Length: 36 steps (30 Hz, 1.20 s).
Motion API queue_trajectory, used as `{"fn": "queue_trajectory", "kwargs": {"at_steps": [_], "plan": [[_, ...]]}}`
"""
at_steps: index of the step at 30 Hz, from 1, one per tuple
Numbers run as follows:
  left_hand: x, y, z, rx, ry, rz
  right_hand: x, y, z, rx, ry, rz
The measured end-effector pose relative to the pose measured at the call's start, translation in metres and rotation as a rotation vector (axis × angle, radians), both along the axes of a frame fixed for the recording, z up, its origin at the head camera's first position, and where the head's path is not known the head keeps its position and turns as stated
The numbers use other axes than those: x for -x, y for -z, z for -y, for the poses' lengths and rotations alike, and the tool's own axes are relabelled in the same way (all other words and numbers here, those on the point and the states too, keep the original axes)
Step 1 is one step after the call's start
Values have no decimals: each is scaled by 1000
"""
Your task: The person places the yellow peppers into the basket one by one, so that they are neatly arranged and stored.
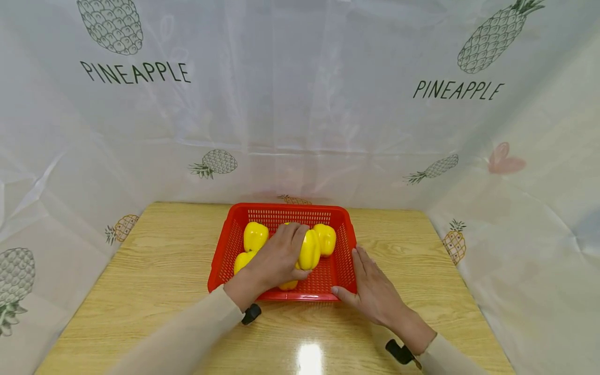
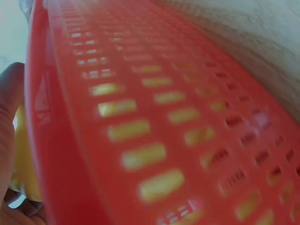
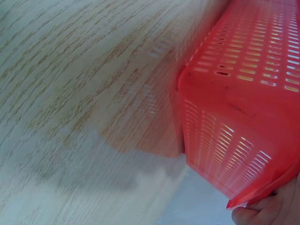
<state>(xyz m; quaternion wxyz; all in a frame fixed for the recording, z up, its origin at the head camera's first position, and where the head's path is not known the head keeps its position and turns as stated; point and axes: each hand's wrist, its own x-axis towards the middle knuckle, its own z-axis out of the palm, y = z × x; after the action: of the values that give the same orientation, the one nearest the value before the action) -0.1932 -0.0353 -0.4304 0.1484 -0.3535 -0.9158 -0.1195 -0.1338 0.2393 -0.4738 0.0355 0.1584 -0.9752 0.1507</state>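
In the head view, a red plastic basket [image 1: 344,268] with slotted walls sits on the table, holding several yellow bell peppers. My left hand [image 1: 280,255] reaches into it and grips one yellow bell pepper [image 1: 310,250], fingers over the far side and thumb on the near side. Right beside that one is another bell pepper [image 1: 326,238]. More peppers, such as the pepper [image 1: 255,236] at the back left, lie around the left hand, partly hidden by it. My right hand [image 1: 375,291] rests against the basket's near right corner, fingers straight along the right rim, thumb at the front rim.
The basket stands on a wood-grain table [image 1: 154,271], away from its left and right edges. A pale plastic sheet [image 1: 300,114] printed with pineapples hangs behind the table and along both sides. Dark straps [image 1: 251,314] circle both wrists.
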Motion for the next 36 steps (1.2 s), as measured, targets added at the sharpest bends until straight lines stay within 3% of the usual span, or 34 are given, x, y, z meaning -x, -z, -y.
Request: {"fn": "queue_trajectory", "kwargs": {"at_steps": [21,36], "plan": [[3,15,-36,241,-45,-36,1,2,-1,-11,0,-23],[7,23,-51,355,-47,52,1,4,-2,0,0,-10]]}}
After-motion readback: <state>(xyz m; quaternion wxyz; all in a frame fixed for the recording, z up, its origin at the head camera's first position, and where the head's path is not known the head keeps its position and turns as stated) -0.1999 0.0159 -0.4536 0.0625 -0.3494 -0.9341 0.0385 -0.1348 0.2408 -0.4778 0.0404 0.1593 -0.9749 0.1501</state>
